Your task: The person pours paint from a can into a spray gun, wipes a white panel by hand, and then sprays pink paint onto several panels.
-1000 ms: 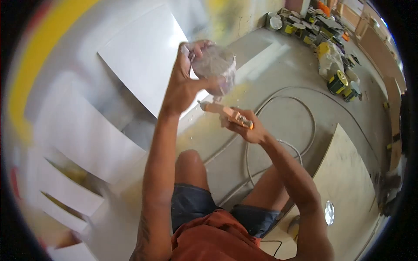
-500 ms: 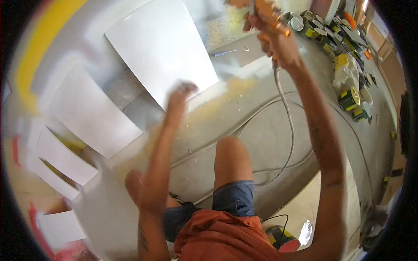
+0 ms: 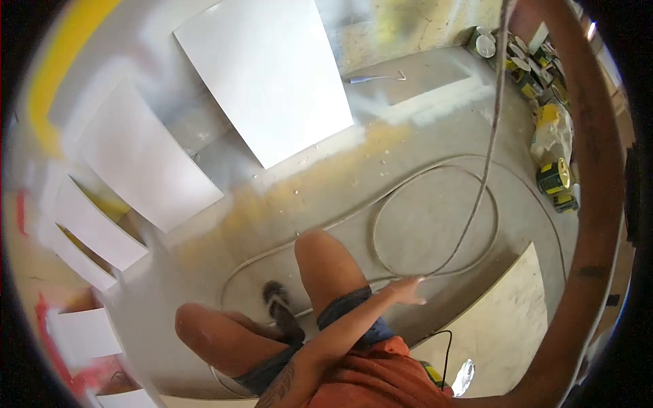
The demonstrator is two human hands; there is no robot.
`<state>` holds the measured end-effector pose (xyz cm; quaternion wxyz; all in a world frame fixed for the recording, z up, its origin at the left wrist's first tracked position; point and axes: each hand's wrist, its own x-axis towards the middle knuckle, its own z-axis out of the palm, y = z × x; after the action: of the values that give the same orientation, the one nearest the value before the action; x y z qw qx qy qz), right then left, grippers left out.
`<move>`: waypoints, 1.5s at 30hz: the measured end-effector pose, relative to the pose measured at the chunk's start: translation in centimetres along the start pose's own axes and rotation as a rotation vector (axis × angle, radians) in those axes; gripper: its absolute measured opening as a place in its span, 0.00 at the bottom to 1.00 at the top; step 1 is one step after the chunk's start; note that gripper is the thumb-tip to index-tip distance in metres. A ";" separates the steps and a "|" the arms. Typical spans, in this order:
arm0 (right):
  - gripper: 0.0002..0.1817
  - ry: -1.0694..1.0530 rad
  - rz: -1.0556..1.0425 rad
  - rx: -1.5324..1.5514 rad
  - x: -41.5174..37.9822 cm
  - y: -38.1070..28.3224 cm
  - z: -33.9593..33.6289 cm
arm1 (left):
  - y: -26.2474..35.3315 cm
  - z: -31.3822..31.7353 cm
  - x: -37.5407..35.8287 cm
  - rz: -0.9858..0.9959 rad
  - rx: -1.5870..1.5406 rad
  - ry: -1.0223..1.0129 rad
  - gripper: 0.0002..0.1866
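My left hand (image 3: 408, 291) is out over my thigh, palm down, fingers stretched and holding nothing. In this view its fingertips overlap the coiled hose (image 3: 498, 95) on the floor. Raised along the right side, my right arm (image 3: 593, 170) runs up past the top edge, so that hand is hidden. The hose climbs toward the same top corner. Ahead of me a large white panel (image 3: 272, 81) leans against the wall, its surface smooth and glossy. A second white panel (image 3: 146, 163) leans to its left, beside narrower ones.
A blue-handled tool with a bent metal rod (image 3: 367, 79) lies near the wall. Paint cans (image 3: 554, 177) and a heap of used tins line the right side. A cream board (image 3: 500, 319) rests beside me at the lower right. Loops of hose cross the floor.
My left hand has swung down and right from in front of the large panel to my thigh. My right hand, with the orange spray gun, has risen out of view. The camera has shifted slightly.
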<state>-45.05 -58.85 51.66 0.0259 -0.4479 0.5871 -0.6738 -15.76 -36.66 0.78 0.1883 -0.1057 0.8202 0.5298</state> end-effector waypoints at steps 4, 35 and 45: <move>0.20 0.005 0.105 0.020 -1.7 3.5 -4.3 | 0.0 -5.1 -2.7 -0.090 0.099 0.201 0.23; 0.33 0.383 0.573 -0.195 -17.4 5.2 2.1 | -22.6 -20.2 -40.7 -0.777 -0.477 0.138 0.38; 0.21 0.422 0.428 -0.293 -20.8 0.4 6.4 | -20.6 -24.3 -45.5 -0.260 -0.517 -0.204 0.30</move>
<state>-28.82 -52.22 38.83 -0.0201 -0.1642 0.7510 -0.6393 28.44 -68.53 11.80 0.3028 -0.2003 0.6147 0.7003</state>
